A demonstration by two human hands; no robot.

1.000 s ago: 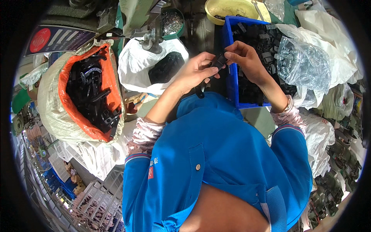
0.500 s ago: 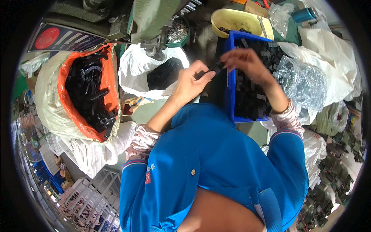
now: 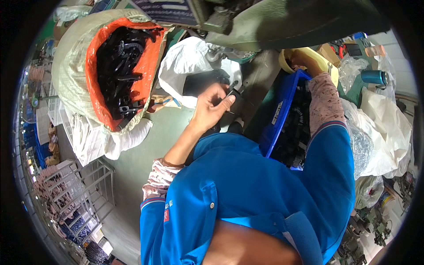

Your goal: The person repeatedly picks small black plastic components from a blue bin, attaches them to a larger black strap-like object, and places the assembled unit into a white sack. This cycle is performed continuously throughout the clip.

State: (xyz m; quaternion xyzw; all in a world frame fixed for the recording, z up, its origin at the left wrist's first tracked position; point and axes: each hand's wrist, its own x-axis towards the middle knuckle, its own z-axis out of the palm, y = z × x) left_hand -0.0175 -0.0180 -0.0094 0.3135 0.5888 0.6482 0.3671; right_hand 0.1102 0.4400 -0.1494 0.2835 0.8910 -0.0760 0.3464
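My left hand [image 3: 209, 107] pinches a small black plastic part [image 3: 233, 91] between thumb and fingers, in front of a white bag [image 3: 182, 59] with dark contents. At the far right, my right hand [image 3: 305, 61] reaches down into a yellow tub [image 3: 330, 69]. Its fingers are hidden or too unclear to read, so whether they hold anything does not show. Below my right forearm stands a blue crate [image 3: 279, 115] full of small black parts [image 3: 295, 128].
A woven sack with an orange lining [image 3: 92, 75] holds several black parts at the left. A green machine [image 3: 287, 24] overhangs the far side. Clear plastic and white bags [image 3: 382, 128], with a blue cylinder [image 3: 374, 77] beyond them, lie at the right.
My right hand has left the black part beside my left hand and moved far and right into the yellow tub. My left hand still holds the part. The whole view has turned.
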